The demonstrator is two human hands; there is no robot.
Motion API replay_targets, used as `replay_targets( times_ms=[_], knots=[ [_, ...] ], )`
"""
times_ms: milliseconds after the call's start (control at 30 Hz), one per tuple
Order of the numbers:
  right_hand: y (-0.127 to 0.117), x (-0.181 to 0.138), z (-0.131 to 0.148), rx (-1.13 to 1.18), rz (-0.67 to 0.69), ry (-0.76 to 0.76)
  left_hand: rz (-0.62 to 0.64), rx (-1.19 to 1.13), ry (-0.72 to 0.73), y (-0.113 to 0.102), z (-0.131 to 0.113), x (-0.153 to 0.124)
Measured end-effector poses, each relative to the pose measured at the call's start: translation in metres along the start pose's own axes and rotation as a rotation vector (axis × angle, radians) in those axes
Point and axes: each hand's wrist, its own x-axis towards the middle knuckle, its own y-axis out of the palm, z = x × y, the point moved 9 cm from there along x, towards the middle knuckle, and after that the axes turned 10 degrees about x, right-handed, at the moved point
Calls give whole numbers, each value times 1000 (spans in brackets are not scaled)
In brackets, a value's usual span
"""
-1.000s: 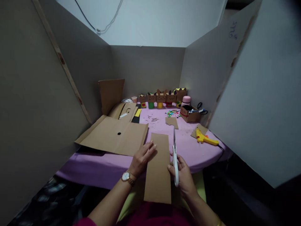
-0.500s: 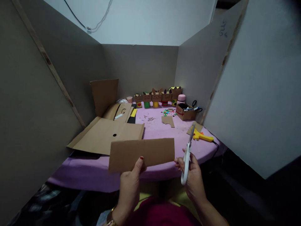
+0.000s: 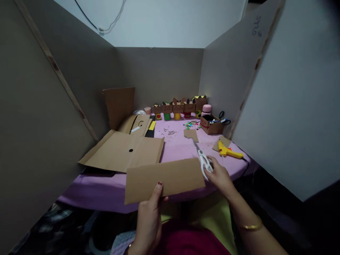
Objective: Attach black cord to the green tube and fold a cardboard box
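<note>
My left hand (image 3: 151, 212) is closed on the lower edge of a long rectangular cardboard piece (image 3: 164, 180), thumb on top and fingers beneath. The piece is held in front of the table edge, tilted slightly up to the right. In my right hand (image 3: 219, 177) are white-handled scissors (image 3: 203, 159), gripped by the handles with the blades pointing away and to the left. The handles are beside the cardboard's upper right corner; whether they touch it I cannot tell.
A large opened cardboard sheet (image 3: 119, 152) covers the table's left. On the purple cloth (image 3: 175, 150) lie a cut cardboard scrap (image 3: 191, 134) and a yellow glue gun (image 3: 228, 150). A tool box (image 3: 211, 126) and several cardboard animal figures (image 3: 177, 106) stand further back.
My right hand has moved up with the scissors, which have swung from upright to pointing forward and left. The cardboard piece has shifted slightly down and right in view.
</note>
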Motion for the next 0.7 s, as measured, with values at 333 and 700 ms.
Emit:
replay_targets(
  times_ms=[333,700],
  knots=[
    [19,-25,17,306,57,-51,91,-84,-3,12,-2,-10],
    [67,-102,21,1017,27,372,140,6,-63,24,14,-26]
  ],
)
